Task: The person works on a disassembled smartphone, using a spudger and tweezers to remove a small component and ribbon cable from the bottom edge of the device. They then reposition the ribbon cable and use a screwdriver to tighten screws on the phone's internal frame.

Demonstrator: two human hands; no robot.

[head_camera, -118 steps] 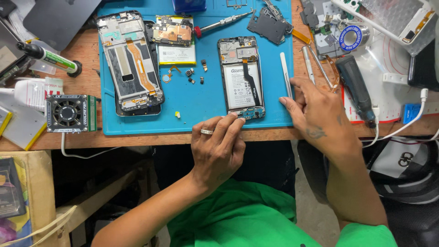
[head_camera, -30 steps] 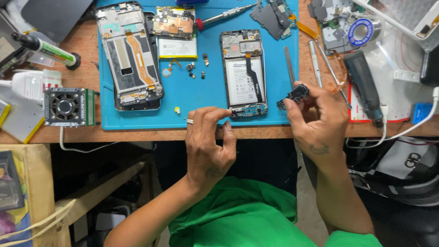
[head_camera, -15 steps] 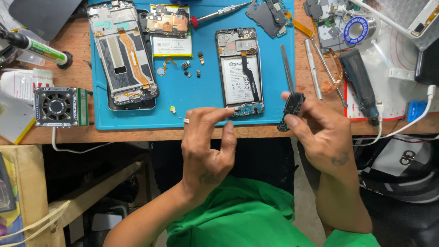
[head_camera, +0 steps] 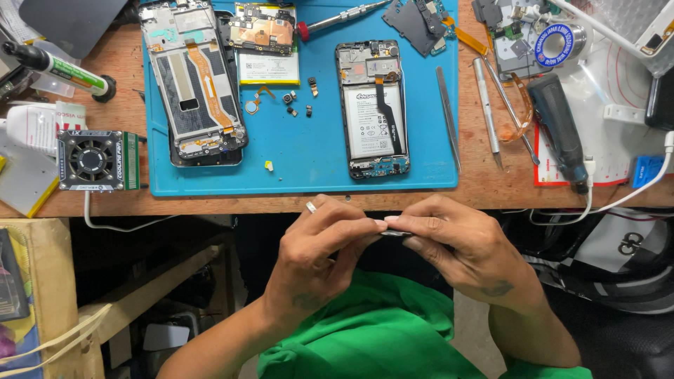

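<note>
A wooden surface (head_camera: 491,189) carried a blue work mat (head_camera: 302,161) strewn with phone repair pieces, seen from above. Below its front edge, over a lap in green cloth, the person's two hands met fingertip to fingertip. The left hand (head_camera: 316,256), a ring on one finger, had its grip closed in a pinch on one end of a small dark part (head_camera: 394,234), thumb and forefinger pressed together over it. The right hand (head_camera: 456,245) pinched the other end in the same way, its fingers drawn tight. Only a thin dark sliver of the part showed between the fingertips; its shape and detail could not be made out. What showed of it ran roughly level, its long axis left to right between the two hands, clear of the surface's edge and not touching it.

On the mat, an opened phone (head_camera: 373,109) with its battery showing lay upright near the middle, a larger stripped phone frame (head_camera: 193,84) lay to the left, and small loose screws (head_camera: 298,98) lay between them. Metal tweezers (head_camera: 448,119) rested along the mat's right edge. A small cooling fan (head_camera: 95,160) sat on the wood at far left, a dark electric screwdriver (head_camera: 558,130) at right.
</note>
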